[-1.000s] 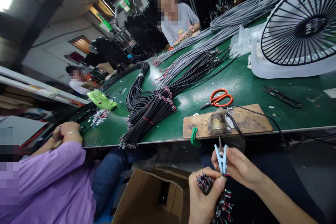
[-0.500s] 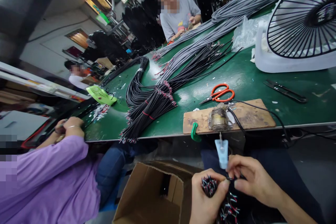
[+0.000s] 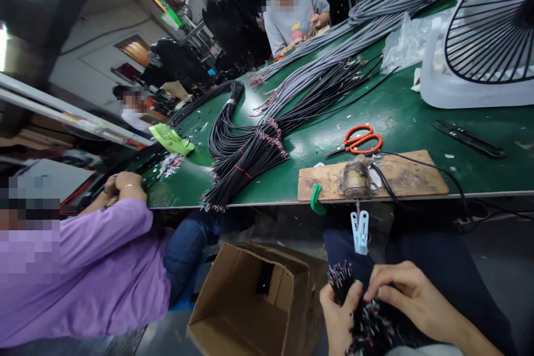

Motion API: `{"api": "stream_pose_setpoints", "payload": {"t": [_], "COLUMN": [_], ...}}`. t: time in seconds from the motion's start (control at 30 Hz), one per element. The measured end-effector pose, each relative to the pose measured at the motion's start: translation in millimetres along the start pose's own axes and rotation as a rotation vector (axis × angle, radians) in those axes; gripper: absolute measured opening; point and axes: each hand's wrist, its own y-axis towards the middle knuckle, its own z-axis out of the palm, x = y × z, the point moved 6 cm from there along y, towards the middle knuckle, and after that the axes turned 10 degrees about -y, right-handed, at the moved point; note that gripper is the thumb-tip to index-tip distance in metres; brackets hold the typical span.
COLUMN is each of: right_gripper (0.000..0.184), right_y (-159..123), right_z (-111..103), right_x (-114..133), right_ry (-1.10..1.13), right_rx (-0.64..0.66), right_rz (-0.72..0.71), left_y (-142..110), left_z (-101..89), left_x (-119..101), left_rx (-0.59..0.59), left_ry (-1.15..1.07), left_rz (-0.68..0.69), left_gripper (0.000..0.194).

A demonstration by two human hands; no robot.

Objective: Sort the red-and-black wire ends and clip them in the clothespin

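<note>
My left hand (image 3: pixel 340 311) is wrapped round a bundle of thin black cables (image 3: pixel 341 272), whose stripped red and white wire ends poke out above the fist. Close beside it, my right hand (image 3: pixel 406 295) is closed in a pinch at the black cable ends (image 3: pixel 373 317) below; exactly how many it grips is hidden. Just above both hands, a light blue clothespin (image 3: pixel 359 232) hangs on the metal shaft of a small motor (image 3: pixel 356 180), apart from my fingers. That motor is fixed to a wooden board (image 3: pixel 413 178) at the table edge by a green clamp (image 3: pixel 317 200).
On the green table (image 3: pixel 258 192) lie orange-handled scissors (image 3: pixel 361 139), black snips (image 3: pixel 469 138), bundled black cables (image 3: pixel 246 161) and grey cables (image 3: pixel 317 67). A white fan (image 3: pixel 438 89) stands at right. An open cardboard box (image 3: pixel 233 311) sits below. A person in purple (image 3: pixel 104 272) works at left.
Both hands have moved down, away from the clothespin, which my right fingers were close against before. The clothespin has turned to show its two legs. The whole view has shifted slightly.
</note>
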Motion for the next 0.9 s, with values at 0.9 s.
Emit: {"api": "stream_pose_setpoints", "payload": {"t": [0.9], "right_gripper": [0.04], "right_y": [-20.7], "right_z": [-9.2], "right_x": [49.8], "right_ry": [-0.642], "right_rx": [-0.414], "right_rz": [-0.609], "left_y": [-7.9], "left_z": [23.6], "left_x": [-53.5], "left_rx": [0.214], "left_ry": [0.113], "left_rz": [0.274], "left_gripper": [0.029]}}
